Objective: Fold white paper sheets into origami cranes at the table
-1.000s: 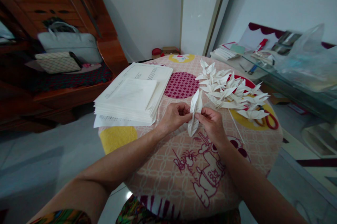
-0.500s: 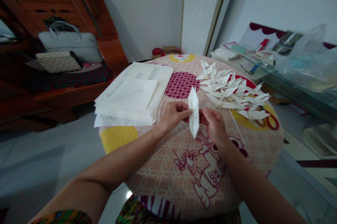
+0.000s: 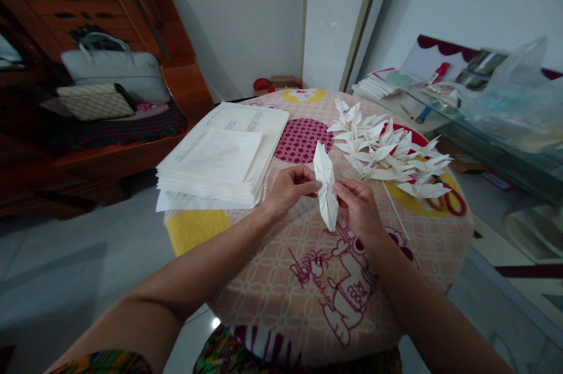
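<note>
Above the middle of the table I hold a folded white paper piece, long and pointed at both ends, with faint print on it. My left hand pinches its left edge between thumb and fingers. On the opposite edge, my right hand grips it the same way. To the left lies a thick stack of printed paper sheets, with a smaller blank sheet on top. Many folded paper pieces with pointed tips are heaped at the right.
Red-handled scissors lie partly under the heap, near a thin white stick. A patterned cloth covers the round table. On the right stands a glass-topped table with a plastic bag. A wooden bench holds bags.
The folded paper has tilted, its lower tip swinging right, and its middle looks more creased and spread. My right fingers have shifted onto its near face at the right edge.
</note>
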A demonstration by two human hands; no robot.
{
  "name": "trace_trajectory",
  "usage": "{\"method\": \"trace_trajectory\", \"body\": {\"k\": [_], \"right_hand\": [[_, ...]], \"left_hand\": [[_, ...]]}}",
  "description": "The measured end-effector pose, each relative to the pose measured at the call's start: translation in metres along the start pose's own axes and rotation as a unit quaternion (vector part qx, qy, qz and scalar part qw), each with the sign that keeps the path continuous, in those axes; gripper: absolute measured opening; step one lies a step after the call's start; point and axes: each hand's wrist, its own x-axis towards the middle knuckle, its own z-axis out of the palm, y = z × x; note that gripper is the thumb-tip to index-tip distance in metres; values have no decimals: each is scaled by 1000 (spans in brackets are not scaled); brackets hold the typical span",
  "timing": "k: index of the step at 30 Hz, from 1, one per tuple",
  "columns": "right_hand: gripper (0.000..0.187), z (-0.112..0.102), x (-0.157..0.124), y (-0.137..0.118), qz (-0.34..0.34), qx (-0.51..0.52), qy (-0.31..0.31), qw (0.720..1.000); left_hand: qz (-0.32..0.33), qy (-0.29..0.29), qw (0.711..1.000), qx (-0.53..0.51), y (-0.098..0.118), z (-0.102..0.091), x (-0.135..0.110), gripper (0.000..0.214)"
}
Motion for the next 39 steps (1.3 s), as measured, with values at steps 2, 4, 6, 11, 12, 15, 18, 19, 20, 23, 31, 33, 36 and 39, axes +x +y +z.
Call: {"method": "trace_trajectory", "body": {"k": [2,4,6,11,12,15,18,19,20,23,31,33,36,39], "right_hand": [[23,0,0,0,7,11,5,1000],[23,-1,0,1,11,20,5,1000],[22,-2,0,2,14,21,2,1000],[23,-3,1,6,17,5,6,1000],[23,-3,1,7,14,-5,10,1000],[24,-4,1,7,1,-36,16,999],[25,-5,1,5,-8,-59,16,998],[25,-5,1,4,-6,-65,13,998],[25,-5,1,4,-3,-71,11,997],[24,-4,2,5,10,-77,7,997],[27,-13,9,7,29,-114,-26,993],[26,-20,12,0,53,-155,-73,984],[25,-30,18,-8,97,-239,-158,953],[21,-35,24,-8,102,-332,-234,908]], "left_hand": [[2,-9,1000,-15,-1,0,0,28],[7,-19,999,-28,-2,0,0,29],[10,-25,999,-40,-2,0,0,30],[8,-1,998,-64,-2,1,0,42],[9,4,998,-66,-1,1,0,48],[2,-1,998,-58,0,1,0,57],[-8,-5,999,-33,1,2,-1,47],[-8,-3,1000,-24,0,2,-1,45],[-5,1,1000,-16,0,2,-1,44],[0,8,1000,2,-2,1,-1,45],[-29,19,999,13,-6,0,-1,54],[-35,25,999,18,-9,-3,2,52],[12,82,993,78,-13,-12,10,56],[124,137,966,180,-11,-20,14,53]]}}
